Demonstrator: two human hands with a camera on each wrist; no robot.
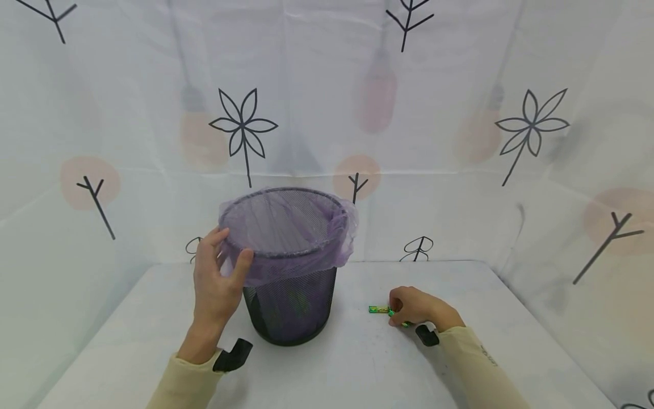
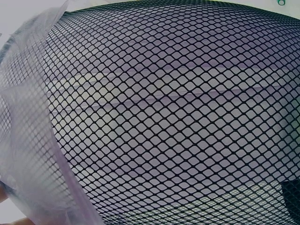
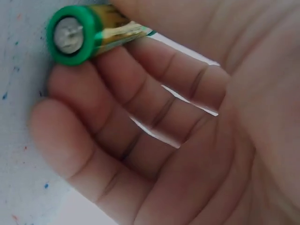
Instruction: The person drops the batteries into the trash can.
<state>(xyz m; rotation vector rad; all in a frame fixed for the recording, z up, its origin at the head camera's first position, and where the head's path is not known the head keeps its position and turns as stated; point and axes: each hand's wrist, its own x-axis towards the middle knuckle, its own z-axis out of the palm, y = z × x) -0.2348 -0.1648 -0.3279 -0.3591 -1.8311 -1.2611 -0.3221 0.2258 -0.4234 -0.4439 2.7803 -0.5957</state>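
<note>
A black mesh wastebasket (image 1: 291, 312) stands on the table, lined with a thin purple bag (image 1: 301, 270) folded over its rim. My left hand (image 1: 217, 289) rests against its left side near the rim, thumb and fingers spread along the outside of the liner. To the right of the basket, my right hand (image 1: 416, 307) pinches a green and gold battery (image 3: 112, 28) by the table surface. Another green and gold battery (image 1: 378, 309) lies just left of that hand. The left wrist view is filled mostly by the mesh wall (image 2: 164, 117).
A white table (image 1: 357, 375) holds the basket and batteries. White cloth (image 1: 306, 147) with printed flowers and twigs hangs behind and at both sides. Faint greenish shapes show through the lower mesh, too dim to identify.
</note>
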